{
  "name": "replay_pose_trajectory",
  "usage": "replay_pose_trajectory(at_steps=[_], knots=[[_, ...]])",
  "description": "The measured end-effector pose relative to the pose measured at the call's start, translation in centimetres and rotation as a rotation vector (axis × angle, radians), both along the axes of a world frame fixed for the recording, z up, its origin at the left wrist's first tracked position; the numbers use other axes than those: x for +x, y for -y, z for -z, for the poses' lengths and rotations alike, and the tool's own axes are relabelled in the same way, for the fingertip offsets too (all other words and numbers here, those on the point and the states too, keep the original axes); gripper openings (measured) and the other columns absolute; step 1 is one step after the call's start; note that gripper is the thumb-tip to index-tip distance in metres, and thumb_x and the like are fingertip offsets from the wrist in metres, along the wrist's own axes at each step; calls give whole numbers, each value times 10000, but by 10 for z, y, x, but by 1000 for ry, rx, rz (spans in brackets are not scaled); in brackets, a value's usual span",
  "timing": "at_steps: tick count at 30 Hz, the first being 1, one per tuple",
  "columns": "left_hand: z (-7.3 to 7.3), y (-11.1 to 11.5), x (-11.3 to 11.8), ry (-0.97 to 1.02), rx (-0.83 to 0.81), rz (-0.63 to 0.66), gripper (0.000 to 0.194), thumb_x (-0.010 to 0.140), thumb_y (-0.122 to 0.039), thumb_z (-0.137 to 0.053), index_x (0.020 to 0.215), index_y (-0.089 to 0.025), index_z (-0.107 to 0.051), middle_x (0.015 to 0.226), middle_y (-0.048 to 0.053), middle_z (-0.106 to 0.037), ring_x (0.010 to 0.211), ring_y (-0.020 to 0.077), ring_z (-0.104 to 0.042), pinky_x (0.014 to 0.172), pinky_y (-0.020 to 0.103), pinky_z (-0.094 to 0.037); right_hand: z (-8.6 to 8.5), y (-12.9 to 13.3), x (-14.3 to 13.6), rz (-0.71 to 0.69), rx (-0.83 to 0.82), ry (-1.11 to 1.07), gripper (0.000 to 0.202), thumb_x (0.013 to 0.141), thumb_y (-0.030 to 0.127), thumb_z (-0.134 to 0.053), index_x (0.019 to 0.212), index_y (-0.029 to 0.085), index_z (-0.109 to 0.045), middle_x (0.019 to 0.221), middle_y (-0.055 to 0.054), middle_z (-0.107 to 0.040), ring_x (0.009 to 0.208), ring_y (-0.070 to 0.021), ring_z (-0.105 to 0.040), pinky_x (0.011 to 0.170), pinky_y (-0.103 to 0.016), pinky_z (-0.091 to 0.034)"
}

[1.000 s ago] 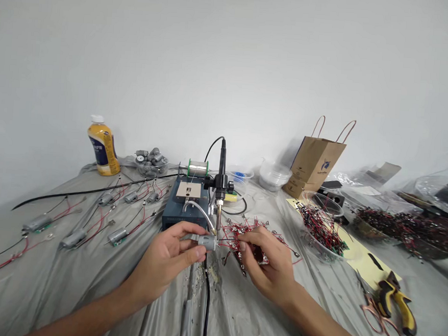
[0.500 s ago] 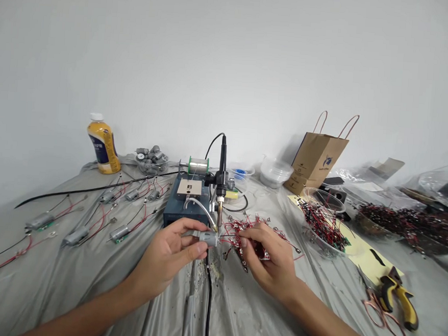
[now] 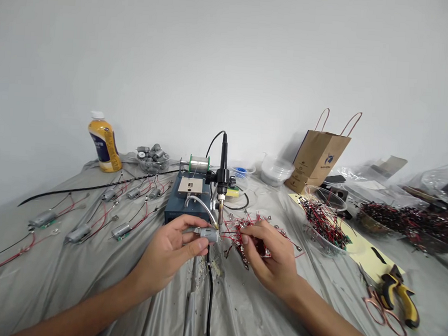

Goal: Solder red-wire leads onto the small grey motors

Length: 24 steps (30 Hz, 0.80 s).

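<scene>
Between thumb and fingers, my left hand [image 3: 177, 252] grips a small grey motor [image 3: 207, 234] on its side. The motor's right end is right beneath the tip of a soldering iron [image 3: 221, 209], which stands upright in a holder. A curved solder feed tube [image 3: 202, 207] ends beside that tip. My right hand [image 3: 269, 253] pinches a thin dark wire [image 3: 229, 233] that runs left to the motor's end. Whether wire and motor are joined cannot be made out. Under my right hand spreads a pile of red wires with metal tabs [image 3: 241, 256].
A blue soldering machine [image 3: 171, 205] carries a solder spool [image 3: 199, 164]. Several wired motors [image 3: 79, 233] lie at left, near a bowl of bare motors [image 3: 153, 160] and a yellow bottle [image 3: 105, 144]. Rightward are a tub of wires [image 3: 325, 224], scissors [image 3: 375, 304], pliers [image 3: 399, 298] and a paper bag [image 3: 318, 159].
Both hands keep their grips, with the motor still at the iron's tip. The whole view has shifted very slightly; the motor seems turned a little in my left fingers.
</scene>
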<state>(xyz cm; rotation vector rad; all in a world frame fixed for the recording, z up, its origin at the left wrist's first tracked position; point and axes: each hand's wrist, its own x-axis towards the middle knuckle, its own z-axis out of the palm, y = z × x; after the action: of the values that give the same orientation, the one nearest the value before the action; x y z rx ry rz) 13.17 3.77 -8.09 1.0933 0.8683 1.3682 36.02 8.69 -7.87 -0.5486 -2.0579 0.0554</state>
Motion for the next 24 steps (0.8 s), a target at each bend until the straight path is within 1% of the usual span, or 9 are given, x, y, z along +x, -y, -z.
replay_pose_trajectory(at_steps=[8,13,17,24], knots=[[1,0,0,-2,8,-4,311,780,-264,-837,1009,-161,-654,1009,40,-711,817,112,-687,730,226,-602,-2,1,-2,2,5,-12,231,889,36,-583,1064,185,-614,778,-14,-587,660,-104,-494,596,-230,-384],[1,0,0,-10,12,2,290,798,-256,-821,1024,-176,-658,1009,29,-713,827,110,-687,738,225,-601,-1,1,-1,1,-2,5,234,885,44,-594,1070,185,-612,771,-14,-587,648,-103,-475,594,-239,-374],[3,1,-1,-12,8,5,291,796,-257,-824,1022,-178,-658,980,24,-713,819,103,-681,739,220,-598,0,0,-1,-11,-9,15,234,888,45,-587,1074,186,-604,789,-22,-602,662,-104,-489,600,-240,-388],[2,1,-2,-21,-1,-3,295,791,-262,-828,1014,-171,-658,989,24,-703,816,102,-675,740,223,-598,-2,1,-1,-15,6,20,229,888,40,-582,1068,181,-599,787,-21,-601,653,-100,-489,593,-237,-394]])
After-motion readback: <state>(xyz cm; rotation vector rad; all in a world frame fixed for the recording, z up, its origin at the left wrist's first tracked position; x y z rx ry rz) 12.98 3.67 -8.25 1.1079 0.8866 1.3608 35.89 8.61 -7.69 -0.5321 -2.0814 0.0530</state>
